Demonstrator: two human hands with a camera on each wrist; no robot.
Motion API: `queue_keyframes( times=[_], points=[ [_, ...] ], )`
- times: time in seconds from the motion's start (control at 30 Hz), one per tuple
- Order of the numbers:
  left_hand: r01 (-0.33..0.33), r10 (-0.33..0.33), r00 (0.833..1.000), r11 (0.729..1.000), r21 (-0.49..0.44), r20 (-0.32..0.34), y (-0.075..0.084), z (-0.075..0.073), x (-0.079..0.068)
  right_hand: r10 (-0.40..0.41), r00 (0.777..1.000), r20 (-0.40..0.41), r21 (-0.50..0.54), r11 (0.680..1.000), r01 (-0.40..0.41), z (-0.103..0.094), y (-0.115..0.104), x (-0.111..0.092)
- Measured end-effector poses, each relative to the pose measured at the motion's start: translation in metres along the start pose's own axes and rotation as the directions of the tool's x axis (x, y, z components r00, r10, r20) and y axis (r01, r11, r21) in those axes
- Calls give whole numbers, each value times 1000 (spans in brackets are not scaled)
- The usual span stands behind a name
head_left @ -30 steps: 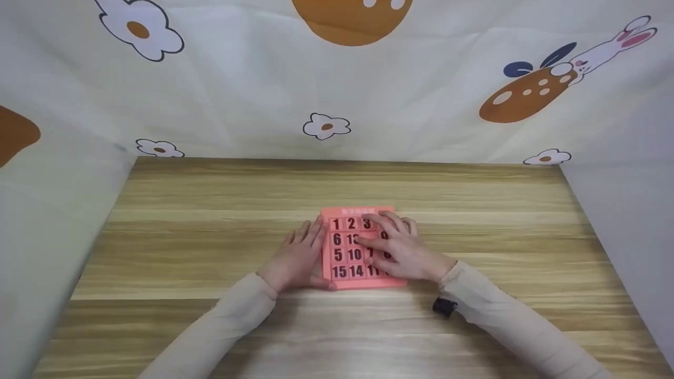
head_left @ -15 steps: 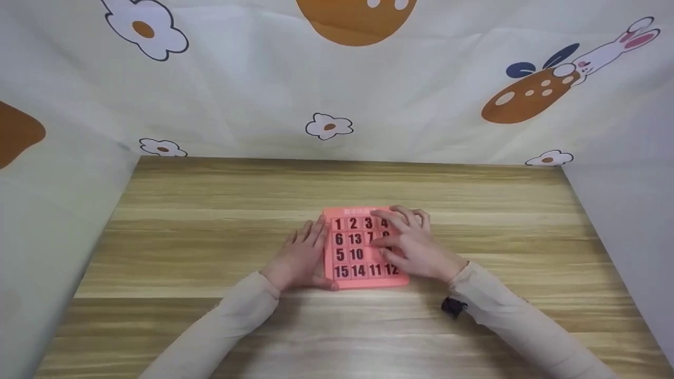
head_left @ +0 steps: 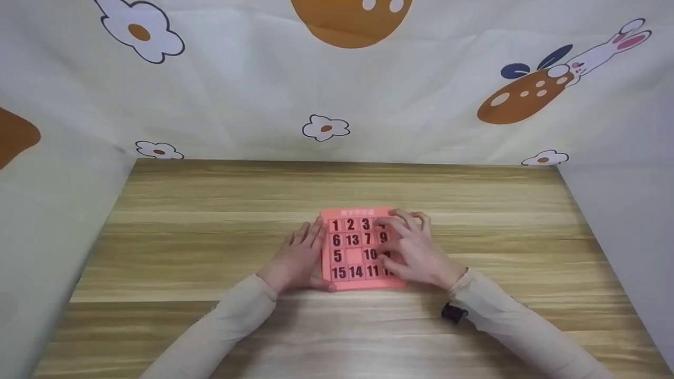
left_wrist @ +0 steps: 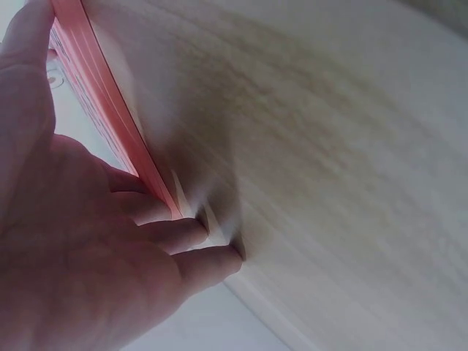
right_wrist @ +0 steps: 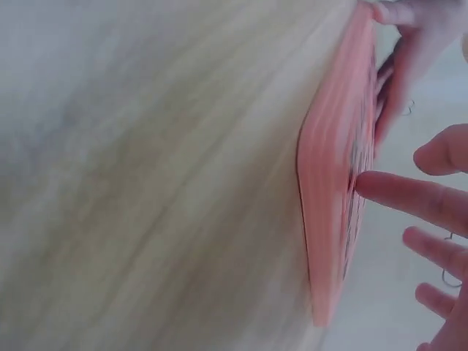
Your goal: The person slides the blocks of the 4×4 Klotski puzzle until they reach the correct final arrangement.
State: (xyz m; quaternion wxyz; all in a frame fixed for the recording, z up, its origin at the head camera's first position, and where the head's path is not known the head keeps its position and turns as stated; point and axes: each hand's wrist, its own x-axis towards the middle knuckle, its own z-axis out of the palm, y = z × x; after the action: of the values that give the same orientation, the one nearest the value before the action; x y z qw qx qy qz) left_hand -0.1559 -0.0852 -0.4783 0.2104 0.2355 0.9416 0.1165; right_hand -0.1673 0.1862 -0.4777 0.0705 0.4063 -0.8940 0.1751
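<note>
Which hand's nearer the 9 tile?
Right: the right hand is at the 9 tile, over the right side of the board; the left hand is along the opposite edge.

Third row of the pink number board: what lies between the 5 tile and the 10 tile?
No tile: just an empty slot between the 5 tile and the 10 tile, seen in the head view.
</note>
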Motion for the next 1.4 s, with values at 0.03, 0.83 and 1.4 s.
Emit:
queue_keyframes(
  times=[0.03, 0.83, 1.4],
  points=[
    [5, -5, 1000, 1000, 3, 4, 0, 0, 0, 0, 1000, 11, 6, 1000, 0, 1, 1, 0],
    [-16, 16, 1000, 1000, -18, 7, -1, -2, -1, 88, 996, 25, 36, 995, -89, 4, -3, -7],
    [-14, 14, 1000, 999, 31, 17, -1, -3, -1, 31, 974, 225, 46, 998, -43, 19, -17, 25]
  ],
)
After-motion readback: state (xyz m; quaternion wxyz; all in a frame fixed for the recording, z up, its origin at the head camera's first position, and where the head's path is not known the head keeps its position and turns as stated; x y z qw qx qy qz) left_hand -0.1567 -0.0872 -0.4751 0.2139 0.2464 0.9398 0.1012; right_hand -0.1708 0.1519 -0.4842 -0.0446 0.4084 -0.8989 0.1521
